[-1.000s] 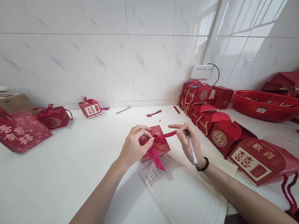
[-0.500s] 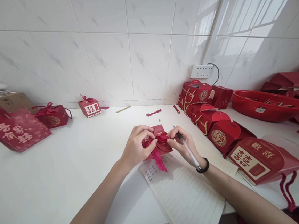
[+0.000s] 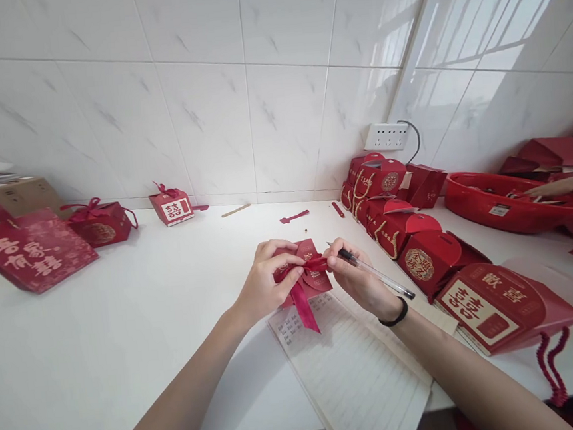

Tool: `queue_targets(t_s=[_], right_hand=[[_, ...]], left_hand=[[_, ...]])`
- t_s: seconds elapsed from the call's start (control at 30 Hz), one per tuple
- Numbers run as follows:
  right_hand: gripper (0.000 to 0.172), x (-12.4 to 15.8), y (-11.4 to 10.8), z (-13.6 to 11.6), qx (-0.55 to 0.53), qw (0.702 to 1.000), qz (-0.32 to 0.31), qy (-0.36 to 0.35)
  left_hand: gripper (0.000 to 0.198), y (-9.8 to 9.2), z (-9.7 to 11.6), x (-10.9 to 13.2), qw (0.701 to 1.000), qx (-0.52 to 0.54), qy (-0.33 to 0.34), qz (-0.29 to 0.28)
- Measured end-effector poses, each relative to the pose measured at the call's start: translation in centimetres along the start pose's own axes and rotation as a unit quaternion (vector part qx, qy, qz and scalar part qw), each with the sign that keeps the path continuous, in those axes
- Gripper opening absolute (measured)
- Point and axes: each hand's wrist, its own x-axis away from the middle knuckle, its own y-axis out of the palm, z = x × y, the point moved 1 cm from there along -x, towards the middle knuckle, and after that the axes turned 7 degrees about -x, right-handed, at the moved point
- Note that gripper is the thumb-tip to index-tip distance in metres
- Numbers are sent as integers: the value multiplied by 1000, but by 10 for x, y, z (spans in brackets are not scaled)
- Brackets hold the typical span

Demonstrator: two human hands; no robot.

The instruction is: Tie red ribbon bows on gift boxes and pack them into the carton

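The left hand and right hand both pinch a red ribbon between thumb and fingertips on my feed, a pen lying across the right's grip. The ribbon crosses a small red box at the far end of a lined notebook on the white bench. I judge the tying partway along: the ribbon is gathered over the flap, but one tail hangs loose toward the notebook, and I make out no settled bow. The flap looks closed, its contents hidden from me. Left of the notebook, far back, a ribboned box and a red-and-white box wear bows that look finished. Right of the notebook stands a row of red boxes, insides unseen. Farther right, a red basin holds small items too jumbled for me to name, a co-worker's hand over it.
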Motion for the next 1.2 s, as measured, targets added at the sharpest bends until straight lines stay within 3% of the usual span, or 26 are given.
queue_targets(t_s=[0.3, 0.43, 0.6, 0.77, 0.93, 1.07, 1.2], right_hand=[[34, 0, -2, 3, 51, 998, -21, 15], [27, -1, -4, 3, 135, 989, 6, -51], [14, 2, 1, 1, 277, 947, 22, -163], [7, 6, 2, 4, 386, 884, 86, -248], [8, 8, 3, 3, 472, 817, 61, -326], [3, 7, 5, 3, 489, 819, 42, -297], [12, 6, 4, 4, 498, 825, 43, -262]], left_hand=[[14, -1, 2, 0, 1000, 1, -9, -4], [12, -1, 3, 1, 1000, 1, -10, -5], [10, -1, 3, 0, 1000, 9, -11, -3], [9, 0, 4, 1, 1000, 1, -10, 2], [13, 0, 6, 1, 1000, -3, 11, -3], [11, 1, 5, 2, 1000, -2, 12, 5], [8, 1, 5, 3, 1000, 4, 18, 12]])
